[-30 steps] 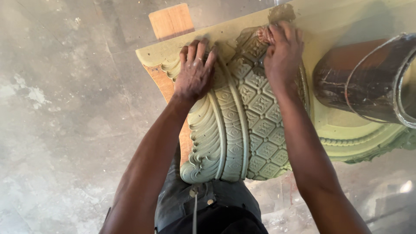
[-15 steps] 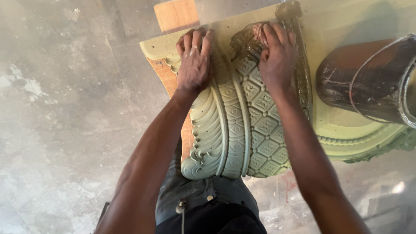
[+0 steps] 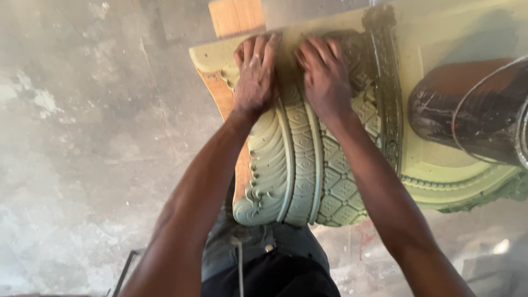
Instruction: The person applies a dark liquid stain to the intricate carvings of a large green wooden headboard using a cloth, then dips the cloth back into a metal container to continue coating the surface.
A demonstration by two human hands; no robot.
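Head view, listed from our body outward. One pair of dark trousers (image 3: 264,264) shows at the bottom edge. Against it sits one curved green mould (image 3: 300,165), with leaf ribs, a banded strip and a diamond lattice, lying on one pale green-coated board (image 3: 440,38) with a bare wooden edge (image 3: 223,99). Two hands work at its far end. Our left hand (image 3: 256,77) lies flat with fingers together, pressing on the leaf band. Our right hand (image 3: 324,77) lies beside it, fingers slightly curled, pressing on the lattice; neither clamps around anything. We judge the near stretch of the mould as already smooth and evenly coated, while the far end under the hands looks darker and rougher, so that part seems left to work. One dark bucket (image 3: 473,115) with a wire handle stands on the board to the right. One wooden block (image 3: 236,16) sticks out beyond the board. Grey concrete floor (image 3: 82,137) surrounds everything.
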